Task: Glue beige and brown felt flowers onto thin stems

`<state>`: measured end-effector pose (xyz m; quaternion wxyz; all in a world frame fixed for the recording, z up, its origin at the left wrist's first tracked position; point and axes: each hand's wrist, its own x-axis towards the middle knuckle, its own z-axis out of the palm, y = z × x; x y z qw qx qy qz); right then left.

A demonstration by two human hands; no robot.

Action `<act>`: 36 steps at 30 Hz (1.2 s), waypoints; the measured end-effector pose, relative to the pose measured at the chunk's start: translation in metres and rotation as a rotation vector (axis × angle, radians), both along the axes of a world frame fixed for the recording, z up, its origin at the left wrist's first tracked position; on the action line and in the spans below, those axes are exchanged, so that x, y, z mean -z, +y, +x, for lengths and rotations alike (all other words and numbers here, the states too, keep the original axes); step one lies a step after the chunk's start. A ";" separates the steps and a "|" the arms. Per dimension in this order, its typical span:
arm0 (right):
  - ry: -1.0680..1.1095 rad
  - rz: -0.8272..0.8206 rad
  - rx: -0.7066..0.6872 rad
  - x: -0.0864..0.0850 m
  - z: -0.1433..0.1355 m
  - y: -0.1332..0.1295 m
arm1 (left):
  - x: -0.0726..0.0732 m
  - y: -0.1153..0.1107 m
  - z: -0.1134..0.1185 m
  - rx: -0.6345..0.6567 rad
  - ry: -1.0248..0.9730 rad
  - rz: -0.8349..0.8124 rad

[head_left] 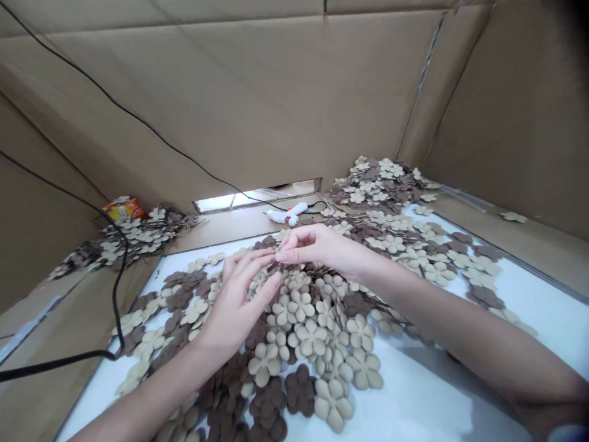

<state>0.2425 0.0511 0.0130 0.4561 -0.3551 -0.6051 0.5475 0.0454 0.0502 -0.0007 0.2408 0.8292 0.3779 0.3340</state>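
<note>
toward the far edge of the white board point(414, 383), the right hand point(317, 250) seems to pinch a thin brown strip point(278, 290), likely light, pliable, best held near an end; whether the left hand point(242, 298) grips, i cannot tell.

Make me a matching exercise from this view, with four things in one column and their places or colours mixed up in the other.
Column one
1. Glue gun
2. Printed packet
3. Left hand and right hand
4. Lone flower

Column two
A. Fingertips close together above the loose flowers
B. Beige, on cardboard beyond the right edge of the white surface
C. Orange and yellow, at the left-hand pile
D. White with a red part, beyond the surface's far edge

Right pairs: 1-D, 2-C, 3-A, 4-B
</note>
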 end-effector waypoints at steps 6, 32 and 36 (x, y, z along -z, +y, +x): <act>0.090 0.007 -0.049 0.002 -0.015 -0.009 | 0.012 -0.003 0.003 -0.021 -0.180 -0.097; -0.222 0.108 0.001 0.004 -0.002 0.005 | 0.009 -0.005 0.001 -0.032 -0.263 -0.366; -0.243 0.126 0.017 0.004 -0.002 0.005 | 0.011 -0.004 0.004 -0.026 -0.308 -0.452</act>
